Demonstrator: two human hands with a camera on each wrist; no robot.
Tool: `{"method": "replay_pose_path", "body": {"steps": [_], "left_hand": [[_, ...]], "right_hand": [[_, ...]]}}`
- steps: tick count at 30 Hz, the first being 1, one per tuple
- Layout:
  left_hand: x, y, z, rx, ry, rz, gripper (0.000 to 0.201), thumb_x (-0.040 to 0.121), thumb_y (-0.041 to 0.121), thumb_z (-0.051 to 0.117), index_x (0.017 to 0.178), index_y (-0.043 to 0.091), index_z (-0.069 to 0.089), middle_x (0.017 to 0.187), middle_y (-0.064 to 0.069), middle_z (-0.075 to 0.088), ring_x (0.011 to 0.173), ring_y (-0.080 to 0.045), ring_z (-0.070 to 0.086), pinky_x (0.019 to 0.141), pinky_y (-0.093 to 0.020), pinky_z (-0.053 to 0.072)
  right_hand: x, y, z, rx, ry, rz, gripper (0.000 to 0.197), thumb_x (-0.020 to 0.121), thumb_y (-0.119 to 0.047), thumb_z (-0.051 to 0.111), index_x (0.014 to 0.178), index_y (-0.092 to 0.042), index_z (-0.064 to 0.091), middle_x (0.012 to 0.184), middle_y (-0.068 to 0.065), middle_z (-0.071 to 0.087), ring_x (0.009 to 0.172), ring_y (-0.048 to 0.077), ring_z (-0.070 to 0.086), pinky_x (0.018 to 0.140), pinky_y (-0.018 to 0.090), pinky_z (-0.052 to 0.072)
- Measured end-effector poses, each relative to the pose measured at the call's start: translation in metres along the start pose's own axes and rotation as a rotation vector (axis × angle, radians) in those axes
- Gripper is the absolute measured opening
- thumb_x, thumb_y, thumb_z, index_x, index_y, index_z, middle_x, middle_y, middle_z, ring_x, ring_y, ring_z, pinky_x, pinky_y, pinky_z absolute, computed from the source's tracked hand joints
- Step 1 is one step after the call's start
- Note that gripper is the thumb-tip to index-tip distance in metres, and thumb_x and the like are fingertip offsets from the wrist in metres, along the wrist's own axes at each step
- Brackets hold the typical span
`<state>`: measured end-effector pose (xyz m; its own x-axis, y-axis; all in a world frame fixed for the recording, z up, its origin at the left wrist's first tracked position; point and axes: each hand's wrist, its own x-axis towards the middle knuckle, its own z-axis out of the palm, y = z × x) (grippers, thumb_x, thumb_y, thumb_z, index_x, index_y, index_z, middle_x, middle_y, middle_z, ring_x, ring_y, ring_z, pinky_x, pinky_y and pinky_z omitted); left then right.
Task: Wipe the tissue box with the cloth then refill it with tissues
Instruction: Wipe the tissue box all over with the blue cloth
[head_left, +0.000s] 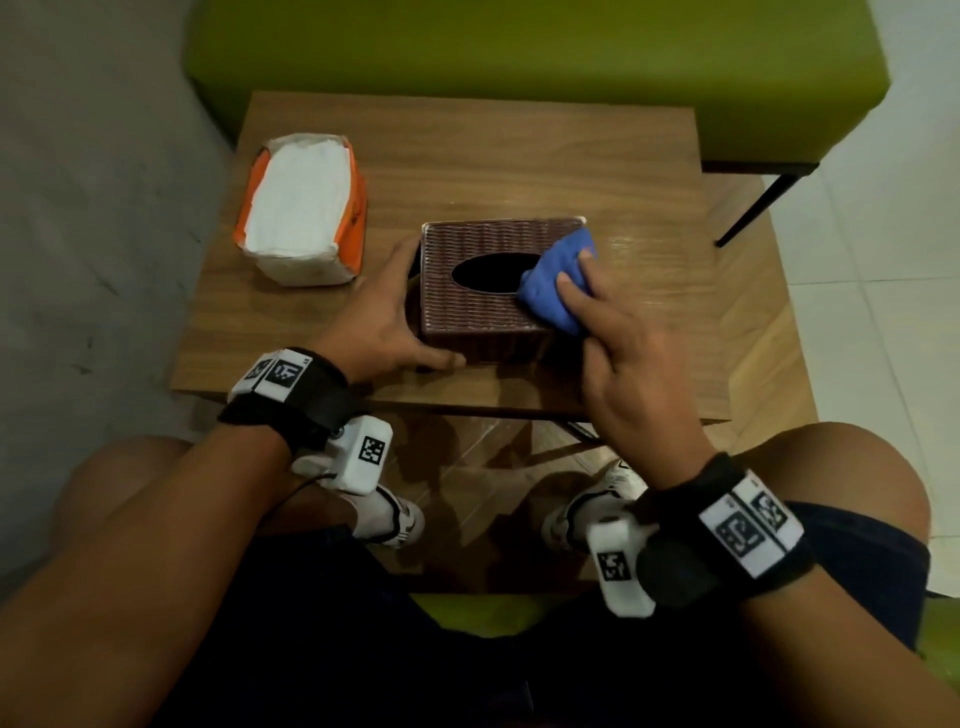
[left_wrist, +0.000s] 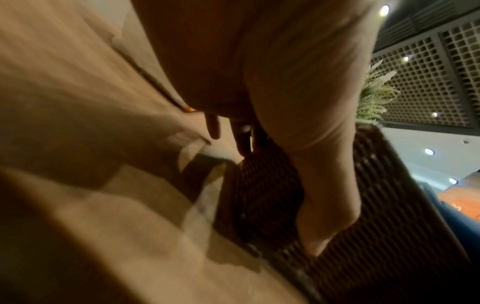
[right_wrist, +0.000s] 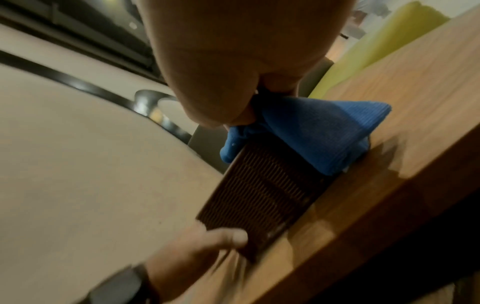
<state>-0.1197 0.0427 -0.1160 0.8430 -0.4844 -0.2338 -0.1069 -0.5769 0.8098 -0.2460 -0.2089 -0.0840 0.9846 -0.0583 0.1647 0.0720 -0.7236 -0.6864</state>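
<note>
A brown woven tissue box (head_left: 478, 306) with a dark oval slot stands in the middle of the wooden table (head_left: 519, 156). My left hand (head_left: 395, 317) braces its left side, fingers straight along the far-left edge and thumb against the near wall; the left wrist view shows the thumb on the box (left_wrist: 376, 226). My right hand (head_left: 597, 312) holds a bunched blue cloth (head_left: 550, 291) on the box's top right corner, fingers pressing on it. In the right wrist view the cloth (right_wrist: 324, 131) drapes over the box (right_wrist: 259, 197). An opened orange pack of white tissues (head_left: 301, 208) lies at the left.
A green bench (head_left: 519, 62) with a black leg stands behind the table. A grey wall runs along the left and white floor tiles lie to the right. My knees and white shoes sit below the table's near edge.
</note>
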Motion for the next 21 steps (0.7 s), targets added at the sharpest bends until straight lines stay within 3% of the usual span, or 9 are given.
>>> {"method": "replay_pose_path", "body": {"steps": [3, 6, 9, 10, 12, 13, 15, 18, 21], "left_hand": [[0.007, 0.003, -0.008, 0.015, 0.025, 0.026, 0.093, 0.077, 0.016, 0.096, 0.156, 0.028, 0.048, 0.132, 0.027, 0.061, 0.122, 0.02, 0.054, 0.102, -0.005, 0.041], [0.008, 0.004, -0.001, 0.023, 0.196, 0.052, 0.071, 0.08, 0.024, 0.092, 0.143, 0.025, 0.059, 0.131, 0.015, 0.061, 0.124, 0.002, 0.059, 0.113, -0.03, 0.05], [-0.005, 0.005, 0.016, -0.074, 0.232, 0.007, 0.116, 0.066, 0.044, 0.097, 0.162, 0.031, 0.033, 0.161, 0.004, 0.049, 0.149, -0.011, 0.049, 0.124, -0.045, 0.043], [-0.011, 0.006, 0.024, -0.09, 0.243, -0.015, 0.136, 0.062, 0.046, 0.1, 0.168, 0.034, 0.017, 0.171, 0.001, 0.037, 0.156, -0.011, 0.038, 0.128, -0.041, 0.036], [-0.021, 0.01, 0.04, -0.099, 0.282, -0.04, 0.162, 0.059, 0.041, 0.106, 0.172, 0.029, -0.01, 0.181, -0.001, 0.012, 0.157, 0.003, 0.014, 0.128, -0.019, 0.02], [-0.023, 0.013, 0.048, -0.084, 0.312, -0.046, 0.168, 0.058, 0.04, 0.107, 0.171, 0.024, -0.017, 0.181, 0.0, 0.004, 0.151, 0.01, 0.008, 0.12, -0.006, 0.013], [-0.021, 0.018, 0.058, -0.079, 0.392, -0.038, 0.172, 0.058, 0.044, 0.106, 0.169, 0.019, -0.022, 0.181, -0.003, -0.004, 0.149, 0.012, 0.002, 0.11, 0.004, 0.004], [-0.015, 0.02, 0.062, -0.075, 0.47, -0.044, 0.174, 0.059, 0.052, 0.104, 0.167, 0.017, -0.028, 0.181, -0.007, -0.015, 0.16, -0.001, -0.009, 0.116, -0.006, -0.005], [-0.015, 0.023, 0.069, -0.073, 0.472, -0.048, 0.176, 0.059, 0.052, 0.104, 0.165, 0.017, -0.031, 0.18, -0.008, -0.018, 0.153, 0.005, -0.013, 0.115, -0.007, -0.007]], "right_hand": [[-0.016, -0.004, 0.007, -0.121, 0.026, -0.013, 0.056, 0.097, -0.008, 0.053, 0.152, -0.011, 0.055, 0.166, 0.012, 0.042, 0.146, 0.031, 0.048, 0.122, 0.043, 0.04], [-0.018, -0.018, 0.02, -0.217, 0.071, 0.012, 0.055, 0.096, -0.008, 0.052, 0.15, -0.006, 0.055, 0.163, 0.021, 0.043, 0.131, 0.042, 0.053, 0.111, 0.053, 0.048], [-0.014, -0.028, 0.027, -0.236, 0.085, 0.057, 0.054, 0.096, -0.007, 0.055, 0.149, -0.007, 0.056, 0.162, 0.021, 0.044, 0.13, 0.043, 0.055, 0.11, 0.053, 0.049], [-0.012, -0.029, 0.028, -0.232, 0.094, 0.073, 0.053, 0.095, -0.006, 0.057, 0.149, -0.007, 0.057, 0.162, 0.021, 0.045, 0.129, 0.042, 0.056, 0.109, 0.049, 0.048], [-0.009, -0.034, 0.03, -0.215, 0.098, 0.106, 0.053, 0.095, -0.005, 0.058, 0.148, -0.008, 0.058, 0.161, 0.02, 0.046, 0.127, 0.038, 0.055, 0.106, 0.043, 0.046], [-0.007, -0.037, 0.031, -0.205, 0.088, 0.117, 0.053, 0.095, -0.006, 0.057, 0.148, -0.008, 0.058, 0.16, 0.02, 0.046, 0.128, 0.038, 0.054, 0.105, 0.042, 0.046], [-0.004, -0.043, 0.033, -0.186, 0.062, 0.097, 0.053, 0.095, -0.007, 0.056, 0.148, -0.007, 0.057, 0.158, 0.02, 0.046, 0.132, 0.038, 0.053, 0.106, 0.043, 0.047], [-0.002, -0.043, 0.033, -0.181, 0.028, 0.043, 0.052, 0.096, -0.007, 0.057, 0.148, -0.006, 0.058, 0.154, 0.02, 0.048, 0.131, 0.037, 0.054, 0.105, 0.044, 0.05], [0.002, -0.042, 0.032, -0.17, 0.048, 0.033, 0.051, 0.095, -0.005, 0.059, 0.146, -0.006, 0.06, 0.149, 0.021, 0.051, 0.128, 0.036, 0.056, 0.103, 0.043, 0.053]]}}
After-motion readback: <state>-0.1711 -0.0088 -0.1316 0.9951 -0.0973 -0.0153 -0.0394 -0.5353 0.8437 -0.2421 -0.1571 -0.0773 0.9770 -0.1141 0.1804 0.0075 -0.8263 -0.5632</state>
